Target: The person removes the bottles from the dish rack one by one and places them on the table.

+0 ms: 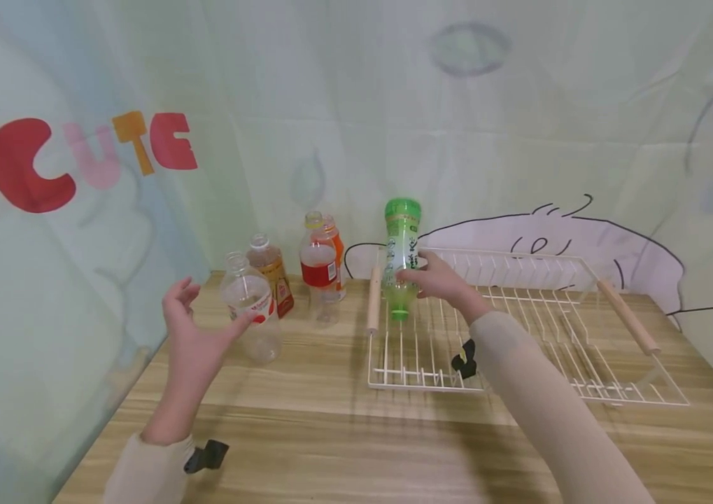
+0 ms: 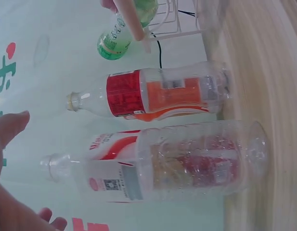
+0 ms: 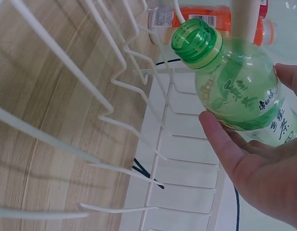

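My right hand (image 1: 441, 280) grips a green plastic bottle (image 1: 401, 234) turned upside down, its neck pointing down over the left end of a white wire dish rack (image 1: 432, 386). In the right wrist view the bottle's green mouth (image 3: 194, 41) faces the rack wires, with thumb and fingers around its body. My left hand (image 1: 195, 346) has its thumb and fingers spread apart and holds nothing. Close to it stands a clear plastic bottle (image 1: 262, 346) with a white and red label; the thumb overlaps that label in the head view.
Behind the clear bottle stand a brown-labelled bottle (image 1: 282, 290), a red-labelled bottle (image 1: 320, 274) and an orange-labelled bottle (image 1: 339, 252). Wooden handles (image 1: 630, 318) top the rack's two ends. A printed curtain (image 1: 331, 84) closes off the back and left of the wooden table (image 1: 331, 448).
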### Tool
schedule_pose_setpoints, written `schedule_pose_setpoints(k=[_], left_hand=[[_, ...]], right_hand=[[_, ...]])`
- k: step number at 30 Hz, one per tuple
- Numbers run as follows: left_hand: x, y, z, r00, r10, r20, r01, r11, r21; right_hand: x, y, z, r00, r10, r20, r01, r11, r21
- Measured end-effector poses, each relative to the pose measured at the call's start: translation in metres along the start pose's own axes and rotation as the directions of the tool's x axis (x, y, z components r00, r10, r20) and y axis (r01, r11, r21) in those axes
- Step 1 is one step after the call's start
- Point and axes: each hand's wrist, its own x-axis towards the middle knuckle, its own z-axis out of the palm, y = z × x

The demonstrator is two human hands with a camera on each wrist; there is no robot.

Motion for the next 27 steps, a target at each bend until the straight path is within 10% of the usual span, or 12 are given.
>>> schedule_pose_setpoints(k=[12, 27], left_hand=[[-0.012, 0.008, 0.004, 0.963, 0.262, -0.066, -0.259, 0.965, 0.046], [-0.017, 0.016, 0.006, 0.913, 0.406, -0.050, -0.398, 0.910, 0.117]], right_hand=[[-0.006, -0.007, -0.012, 0.997, -0.032, -0.068, 0.039, 0.993, 0.115], [-0.036, -0.032, -0.048, 0.992, -0.095, -0.086, 0.106, 0.986, 0.130]])
